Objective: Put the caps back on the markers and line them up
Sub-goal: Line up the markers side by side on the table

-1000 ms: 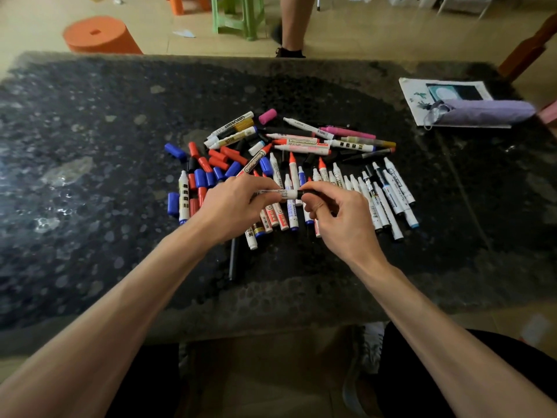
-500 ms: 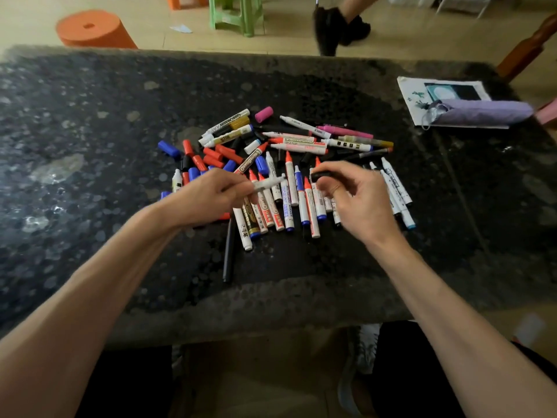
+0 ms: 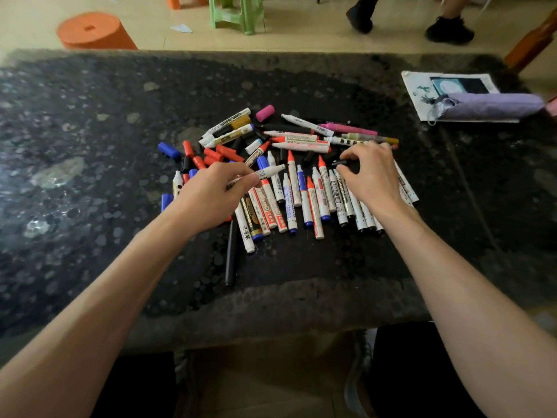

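Several uncapped markers lie side by side in a rough row at the middle of the dark stone table, with more markers scattered behind them. Loose red and blue caps are heaped to the left, and a pink cap lies further back. My left hand pinches a white uncapped marker, its tip pointing right. My right hand hovers over the right end of the row. A small black cap sits between its thumb and forefinger.
A long black pen lies near the table's front edge. A purple pouch rests on a printed sheet at the back right. Beyond the table stand an orange stool and a green stool, and a person's feet show.
My hands have drawn apart. The right hand moved right and away from me with the black cap; the left hand still holds the white marker, slightly further left.
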A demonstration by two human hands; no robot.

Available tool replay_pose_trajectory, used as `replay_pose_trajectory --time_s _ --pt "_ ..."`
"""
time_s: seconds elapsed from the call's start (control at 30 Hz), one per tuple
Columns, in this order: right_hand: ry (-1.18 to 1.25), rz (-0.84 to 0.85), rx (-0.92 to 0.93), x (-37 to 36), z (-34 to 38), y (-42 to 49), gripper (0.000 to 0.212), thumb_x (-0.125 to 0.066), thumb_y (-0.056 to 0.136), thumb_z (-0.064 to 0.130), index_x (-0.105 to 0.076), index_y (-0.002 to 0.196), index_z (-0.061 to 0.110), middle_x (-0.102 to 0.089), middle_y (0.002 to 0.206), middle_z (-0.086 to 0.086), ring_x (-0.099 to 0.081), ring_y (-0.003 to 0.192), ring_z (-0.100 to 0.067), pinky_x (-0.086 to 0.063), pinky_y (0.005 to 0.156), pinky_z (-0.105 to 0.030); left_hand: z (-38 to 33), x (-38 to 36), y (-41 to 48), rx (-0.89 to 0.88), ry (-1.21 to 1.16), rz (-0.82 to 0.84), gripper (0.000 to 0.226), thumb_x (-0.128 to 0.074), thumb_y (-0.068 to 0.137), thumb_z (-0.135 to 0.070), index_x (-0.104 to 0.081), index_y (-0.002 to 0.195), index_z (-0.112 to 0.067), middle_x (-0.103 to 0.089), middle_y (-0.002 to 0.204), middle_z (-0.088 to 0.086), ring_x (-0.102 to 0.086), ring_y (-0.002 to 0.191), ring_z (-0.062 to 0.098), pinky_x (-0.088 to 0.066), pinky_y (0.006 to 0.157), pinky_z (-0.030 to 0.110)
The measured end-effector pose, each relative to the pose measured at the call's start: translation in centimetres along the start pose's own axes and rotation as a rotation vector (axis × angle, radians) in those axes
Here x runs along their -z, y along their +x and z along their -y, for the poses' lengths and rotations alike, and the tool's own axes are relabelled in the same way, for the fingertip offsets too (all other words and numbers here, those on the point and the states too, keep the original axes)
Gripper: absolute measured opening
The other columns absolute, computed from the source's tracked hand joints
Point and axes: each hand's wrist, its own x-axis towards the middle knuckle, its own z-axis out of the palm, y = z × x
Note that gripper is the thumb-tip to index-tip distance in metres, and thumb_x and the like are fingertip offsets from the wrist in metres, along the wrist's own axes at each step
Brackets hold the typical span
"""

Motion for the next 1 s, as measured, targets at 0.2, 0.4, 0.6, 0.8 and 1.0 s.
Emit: replay_pose_trajectory --time_s 0.2,0.4,0.6,0.8,1.0 --pt "0.029 0.004 0.053 -1.6 1.9 1.0 0.032 -0.069 0.098 0.033 -0.072 0.126 0.021 -0.066 0.124 -0.008 -0.053 0.122 -0.029 -0.043 0.103 -0.040 -0.2 -0.4 0.4 0.051 0.042 0.001 0.028 -0.048 0.105 -0.043 -0.072 0.109 -0.029 -0.064 0.074 -0.011 -0.063 0.071 0.014 -0.052 0.070 0.042" --pt "-0.041 -0.023 0.036 -3.5 4.3 1.9 0.038 -0.067 0.096 0.050 -0.073 0.123 0.025 -0.064 0.126 -0.006 -0.050 0.123 -0.029 -0.042 0.106 -0.042 -0.1 -0.4 0.1 0.039 0.077 0.013 0.029 -0.048 0.104 -0.047 -0.071 0.109 -0.031 -0.071 0.081 -0.002 -0.066 0.073 0.021 -0.055 0.073 0.052" --pt "-0.096 -0.082 0.054 -3.5 5.9 1.8 0.017 -0.075 0.093 0.031 -0.076 0.107 0.023 -0.072 0.114 -0.001 -0.052 0.116 -0.024 -0.044 0.097 -0.040 0.2 -0.1 -0.2 0.048 0.091 0.015 0.031 -0.048 0.104 -0.047 -0.070 0.117 -0.030 -0.068 0.076 -0.001 -0.061 0.061 0.019 -0.051 0.064 0.044" --pt "-0.102 0.007 0.040 -3.2 5.5 2.5 0.035 -0.069 0.097 0.039 -0.072 0.127 0.022 -0.072 0.119 -0.004 -0.054 0.119 -0.028 -0.042 0.102 -0.042 0.3 0.1 -0.3 0.047 0.077 0.015 0.035 -0.048 0.102 -0.052 -0.070 0.118 -0.030 -0.072 0.083 0.003 -0.068 0.071 0.024 -0.055 0.071 0.054" --pt "-0.141 0.039 0.063 -3.3 5.3 2.4 0.038 -0.069 0.097 0.041 -0.069 0.128 0.020 -0.069 0.123 -0.005 -0.050 0.122 -0.027 -0.040 0.104 -0.041 0.2 -0.2 -0.3 0.011 0.066 0.041 0.036 -0.048 0.100 -0.055 -0.070 0.117 -0.031 -0.070 0.077 -0.001 -0.066 0.065 0.024 -0.056 0.066 0.051"
